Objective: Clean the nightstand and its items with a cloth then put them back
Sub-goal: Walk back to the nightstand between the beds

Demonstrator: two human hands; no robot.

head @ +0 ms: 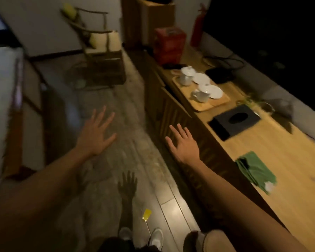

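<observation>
Both my hands out in front, fingers spread, holding nothing: left hand over the floor, right hand near the worktop edge. Green cloth lies folded on the worktop, right of my forearm. Tray of white cups farther along.

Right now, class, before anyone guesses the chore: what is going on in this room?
A person stands beside a long wooden counter with both arms stretched forward. The left hand and right hand are open, fingers spread, holding nothing. A folded green cloth lies untouched on the counter near its front edge. Further along sit a black tissue box and a wooden tray carrying white cups and saucers. No cleaning has visibly begun.
</observation>
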